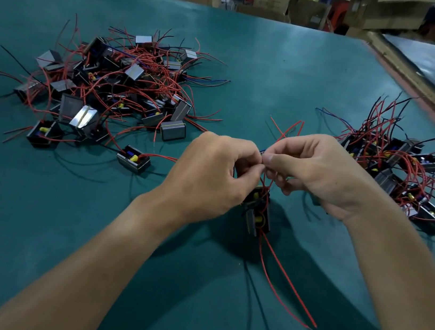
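Above the middle of the green table (251,71), my left hand (209,172) and my right hand (313,172) meet fingertip to fingertip. Both pinch thin red wires (284,135) that rise from a small black module (258,215) with a yellow part inside. The module hangs just below my hands, partly hidden by my left hand. Two long red leads (286,281) trail from its lower end toward me. A short blue wire end shows between my fingertips.
A loose heap of similar black modules with red and black wires (109,88) lies at the left. A tidier group of modules (405,169) sits at the right near the table's edge. One single module (133,158) lies left of my left hand. Cardboard boxes stand beyond the table.
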{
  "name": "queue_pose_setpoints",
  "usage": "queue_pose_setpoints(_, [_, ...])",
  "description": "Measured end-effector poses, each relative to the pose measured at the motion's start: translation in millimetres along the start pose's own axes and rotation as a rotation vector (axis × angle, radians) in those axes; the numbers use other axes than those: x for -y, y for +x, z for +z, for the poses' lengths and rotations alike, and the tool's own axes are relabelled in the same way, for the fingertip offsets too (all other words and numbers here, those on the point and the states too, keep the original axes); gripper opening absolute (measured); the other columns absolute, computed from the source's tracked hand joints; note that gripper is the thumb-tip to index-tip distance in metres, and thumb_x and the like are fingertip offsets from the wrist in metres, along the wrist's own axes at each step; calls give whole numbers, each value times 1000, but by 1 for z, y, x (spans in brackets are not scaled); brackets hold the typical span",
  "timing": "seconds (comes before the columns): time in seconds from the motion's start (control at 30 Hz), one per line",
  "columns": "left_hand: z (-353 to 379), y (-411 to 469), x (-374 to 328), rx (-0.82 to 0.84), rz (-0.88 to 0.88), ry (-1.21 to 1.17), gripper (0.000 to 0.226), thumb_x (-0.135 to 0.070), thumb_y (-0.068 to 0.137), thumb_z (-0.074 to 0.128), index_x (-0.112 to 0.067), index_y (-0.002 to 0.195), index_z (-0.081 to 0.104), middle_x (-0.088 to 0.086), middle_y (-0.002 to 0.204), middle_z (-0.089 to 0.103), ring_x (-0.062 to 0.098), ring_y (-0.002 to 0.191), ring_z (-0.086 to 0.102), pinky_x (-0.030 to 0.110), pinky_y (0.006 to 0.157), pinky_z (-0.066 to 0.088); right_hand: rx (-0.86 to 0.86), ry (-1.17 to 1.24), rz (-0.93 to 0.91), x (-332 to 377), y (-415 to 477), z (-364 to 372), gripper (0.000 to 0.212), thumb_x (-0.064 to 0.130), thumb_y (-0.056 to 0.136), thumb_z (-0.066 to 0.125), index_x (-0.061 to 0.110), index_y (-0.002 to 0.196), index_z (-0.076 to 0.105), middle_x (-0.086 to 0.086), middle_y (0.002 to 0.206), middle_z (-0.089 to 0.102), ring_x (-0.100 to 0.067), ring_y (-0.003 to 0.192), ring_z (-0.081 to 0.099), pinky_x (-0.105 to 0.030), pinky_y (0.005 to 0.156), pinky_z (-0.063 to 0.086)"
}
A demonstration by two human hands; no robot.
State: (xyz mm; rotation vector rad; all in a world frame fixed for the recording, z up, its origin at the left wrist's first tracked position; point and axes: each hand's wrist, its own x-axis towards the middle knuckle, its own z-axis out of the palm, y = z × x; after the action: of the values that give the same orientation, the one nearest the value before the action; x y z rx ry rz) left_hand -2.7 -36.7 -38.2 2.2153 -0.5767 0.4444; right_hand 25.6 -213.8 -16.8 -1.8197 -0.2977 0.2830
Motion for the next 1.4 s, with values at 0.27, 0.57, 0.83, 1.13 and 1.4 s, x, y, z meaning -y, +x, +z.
queue_pose_setpoints(0.27, [-5,9,4,165,-475,-657,21,-6,92,60,-6,71,65,-1,49,56,8,41,38,17,41,32,-85,-252,-396,-5,2,7,17,-2,90,64,12,81,64,-11,68,65,-31,57,63,-48,60,55])
queue_pose_setpoints(0.57, [-4,8,6,116,-449,-659,17,-7,90,64,-8,75,70,-2,50,56,11,45,36,19,43,29,12,-2,-231,-4,1,-1,9,0,89,67,3,82,72,3,64,71,-11,56,62,-22,56,54])
queue_pose_setpoints(0.83, [-6,9,8,137,-432,-676,16,-7,88,66,-11,73,71,-2,51,57,11,47,39,17,43,31,73,98,-161,3,-2,-4,15,5,84,66,12,76,77,-7,68,70,-16,59,63,-25,57,56])
queue_pose_setpoints(1.13, [-8,9,5,119,-411,-642,18,-5,88,66,-11,72,71,-1,50,57,23,56,35,24,45,26,66,141,-141,3,-3,-3,23,-4,87,64,10,75,78,-9,67,71,-15,56,63,-23,55,55])
queue_pose_setpoints(1.4, [-7,8,6,106,-351,-584,17,-5,89,66,-10,73,71,-1,50,58,18,49,37,23,44,27,32,119,-108,2,-3,0,4,10,72,78,10,69,76,-8,59,67,-12,49,59,-22,53,54])
